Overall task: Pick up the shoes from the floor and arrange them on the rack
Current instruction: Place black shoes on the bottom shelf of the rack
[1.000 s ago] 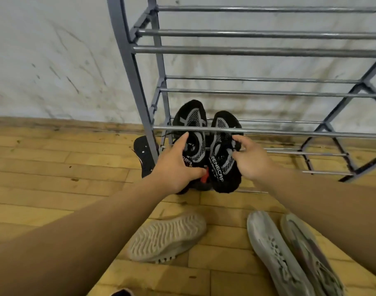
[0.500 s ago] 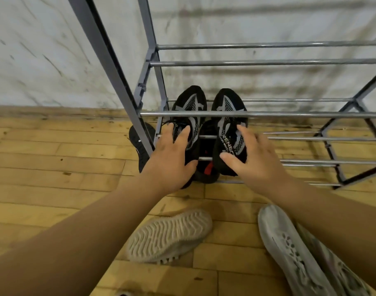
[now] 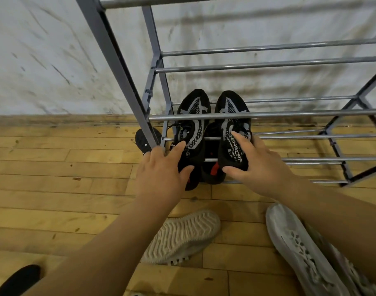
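Pair of black knit sneakers with grey-white markings (image 3: pixel 234 127), side by side on bottom rails of grey metal tube rack (image 3: pixel 118 67), left hand (image 3: pixel 161 174) and right hand (image 3: pixel 261 169) resting on heels, fingers straight, clasping nothing, rack rail crossing over toes, beige shoe sole-up (image 3: pixel 182 236) and pale grey sneakers (image 3: pixel 300 248) on wooden floor (image 3: pixel 54 178).

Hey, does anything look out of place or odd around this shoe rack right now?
A pale shoe lies sole-up on the floor before the rack, and a lone black shoe sits on the floor outside the rack's left post, partly hidden. The black pair on the bottom shelf sits straight.
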Motion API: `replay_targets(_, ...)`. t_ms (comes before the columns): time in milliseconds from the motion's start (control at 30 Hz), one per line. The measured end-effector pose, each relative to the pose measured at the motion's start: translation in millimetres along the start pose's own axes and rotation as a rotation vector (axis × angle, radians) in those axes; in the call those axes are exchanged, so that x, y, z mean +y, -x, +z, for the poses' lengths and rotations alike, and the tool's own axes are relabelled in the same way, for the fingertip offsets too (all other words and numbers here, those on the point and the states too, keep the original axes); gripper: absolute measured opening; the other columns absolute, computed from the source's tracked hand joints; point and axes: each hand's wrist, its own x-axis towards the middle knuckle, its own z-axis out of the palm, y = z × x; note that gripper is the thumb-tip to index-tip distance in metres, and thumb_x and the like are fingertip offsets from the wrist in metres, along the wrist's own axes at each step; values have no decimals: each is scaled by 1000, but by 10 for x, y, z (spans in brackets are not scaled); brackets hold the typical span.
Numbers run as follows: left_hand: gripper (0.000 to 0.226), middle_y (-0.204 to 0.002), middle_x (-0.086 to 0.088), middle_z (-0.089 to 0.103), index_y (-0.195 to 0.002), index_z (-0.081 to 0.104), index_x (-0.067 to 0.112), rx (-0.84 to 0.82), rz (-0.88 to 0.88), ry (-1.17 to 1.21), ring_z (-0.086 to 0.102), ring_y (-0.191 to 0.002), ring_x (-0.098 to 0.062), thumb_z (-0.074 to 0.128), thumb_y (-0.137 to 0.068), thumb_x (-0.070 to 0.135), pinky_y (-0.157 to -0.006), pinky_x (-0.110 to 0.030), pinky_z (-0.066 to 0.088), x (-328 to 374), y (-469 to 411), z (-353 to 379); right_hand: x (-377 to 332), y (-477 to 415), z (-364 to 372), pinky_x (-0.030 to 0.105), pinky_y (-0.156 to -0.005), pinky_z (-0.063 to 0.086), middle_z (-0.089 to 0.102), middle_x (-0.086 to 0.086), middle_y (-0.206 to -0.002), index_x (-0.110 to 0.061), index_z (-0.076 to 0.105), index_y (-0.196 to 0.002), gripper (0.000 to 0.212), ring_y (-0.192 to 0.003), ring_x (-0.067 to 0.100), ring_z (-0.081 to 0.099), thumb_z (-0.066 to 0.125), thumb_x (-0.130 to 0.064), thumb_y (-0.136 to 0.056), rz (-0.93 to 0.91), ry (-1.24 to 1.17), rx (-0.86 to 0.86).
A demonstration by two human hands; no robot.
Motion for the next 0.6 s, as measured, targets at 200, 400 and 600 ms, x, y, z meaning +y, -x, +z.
replay_targets(200,66,-149,-15,27,-153,25,54,26,-93,6,31,-134,-38,53,-93,66,-112,-48,31,-82,36,99,4,18,13,49,-107,47,30,-4,-162,-49,3,-161,94,-138,25,46,53,-76,-86,-13,24,13)
replay_targets(400,68,-149,-6,26,-150,27,55,-80,-27,388,42,-138,-28,65,-94,51,-102,-34,44,-168,-75,143,-64,-58,-26,55,-112,40,32,-8,-161,-54,1,-158,94,-146,25,36,53,-79,-84,-4,24,-40)
replay_targets(600,58,-135,-3,34,-143,38,44,-26,-27,424,53,-120,-26,68,-93,46,-87,-32,48,-188,-110,182,-336,-207,66,49,-124,17,31,5,-165,-44,6,-163,98,-154,30,17,41,-87,-82,-3,149,-10)
